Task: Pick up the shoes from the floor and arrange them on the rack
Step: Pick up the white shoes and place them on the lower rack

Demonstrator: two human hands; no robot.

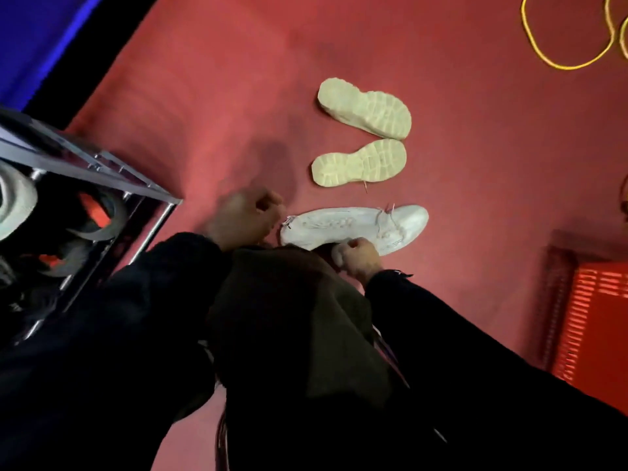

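Note:
A white sneaker (353, 226) lies on its side on the red floor, toe to the right. My right hand (360, 258) is closed on its near edge by the ankle opening. My left hand (243, 219) is blurred, with curled fingers at the sneaker's heel; its grip is unclear. Beyond the sneaker, two cream shoes lie sole-up: one nearer (360, 163) and one farther (365, 107). The metal shoe rack (102, 166) stands at the left, close to my left arm. It holds a pale shoe (15, 205) and black-and-orange shoes (91, 212).
A red slatted crate (594, 321) stands at the right edge. A yellow cable (530, 39) loops on the floor at the top right. A blue wall with a dark skirting runs along the top left. My dark sleeves and clothing fill the lower frame.

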